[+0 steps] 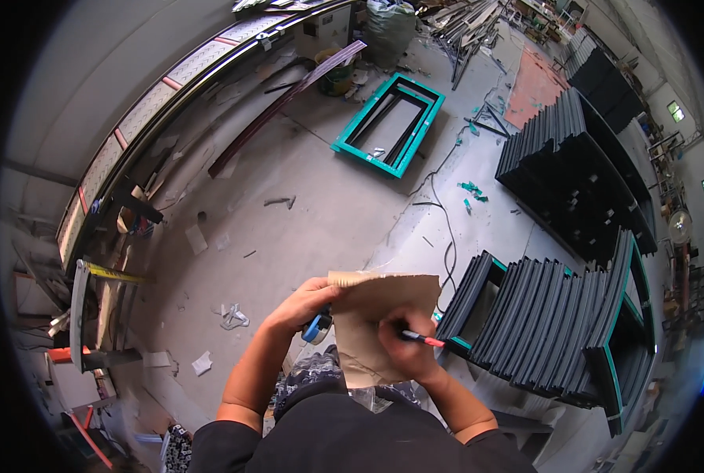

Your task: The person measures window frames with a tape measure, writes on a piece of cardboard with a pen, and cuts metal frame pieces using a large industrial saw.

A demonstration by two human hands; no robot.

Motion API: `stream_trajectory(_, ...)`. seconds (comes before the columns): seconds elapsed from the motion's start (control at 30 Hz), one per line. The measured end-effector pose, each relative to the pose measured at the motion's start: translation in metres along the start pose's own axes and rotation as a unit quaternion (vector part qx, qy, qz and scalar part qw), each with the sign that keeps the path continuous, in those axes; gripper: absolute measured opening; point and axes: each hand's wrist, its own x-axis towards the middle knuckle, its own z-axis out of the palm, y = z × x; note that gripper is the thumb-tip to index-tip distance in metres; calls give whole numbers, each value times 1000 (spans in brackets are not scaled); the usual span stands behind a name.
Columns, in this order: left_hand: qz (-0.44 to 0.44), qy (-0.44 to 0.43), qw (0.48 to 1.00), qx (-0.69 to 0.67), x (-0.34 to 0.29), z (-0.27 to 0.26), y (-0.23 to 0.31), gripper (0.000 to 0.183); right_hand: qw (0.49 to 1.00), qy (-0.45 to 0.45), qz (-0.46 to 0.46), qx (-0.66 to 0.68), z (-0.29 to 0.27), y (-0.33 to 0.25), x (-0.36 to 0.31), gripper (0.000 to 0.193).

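We see a sheet of brown cardboard [360, 343] held up in front of the body, between the two hands, with its upper edge ragged. The left hand [308, 303] has its fingers closed on the sheet's upper left edge; those behind the cardboard are hidden from us. Just below that hand sits a round blue object [315, 329], partly covered, and we cannot tell whether the fingers hold it too or what it is. The right hand [409, 347] lies over the sheet's right part, its fingers gripping a dark pen [421, 338] with a red end; its other end is lost among the fingers, and we cannot make out any marks on the cardboard.

Under the sheet we glimpse patterned cloth [314, 369], mostly covered, and the dark shirt [352, 433] is cut off by the lower edge. To the right stands a row of dark frames [541, 323], with a taller stack [580, 173] beyond. Ahead, a teal-edged frame [350, 135] lies on the floor [289, 236]. A bag [390, 31] is cropped at the top.
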Motion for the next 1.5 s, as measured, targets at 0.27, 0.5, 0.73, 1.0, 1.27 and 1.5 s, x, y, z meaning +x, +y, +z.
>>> stream_trajectory(0.27, -13, -37, 998, 45, 121, 23, 58, 44, 999, 25, -21, 16, -65, 41, 92, 13)
stream_trajectory(0.5, -57, -45, 997, 28, 209, 51, 92, 46, 997, 70, 38, 24, -123, 55, 159, 13)
stream_trajectory(0.73, -105, -83, 990, 43, 301, 77, 129, 45, 985, 149, 83, 25, -163, 80, 222, 13)
stream_trajectory(1.0, -115, -77, 988, -63, 449, 54, 139, 49, 927, 358, 11, 114, -227, 124, 323, 10)
stream_trajectory(1.27, -175, -255, 713, -629, 608, 60, 148, 47, 935, 351, 40, -18, -263, 149, 428, 17)
stream_trajectory(1.5, -249, -164, 704, -645, 683, 102, 204, 26, 968, 249, 21, -11, -268, 181, 510, 15)
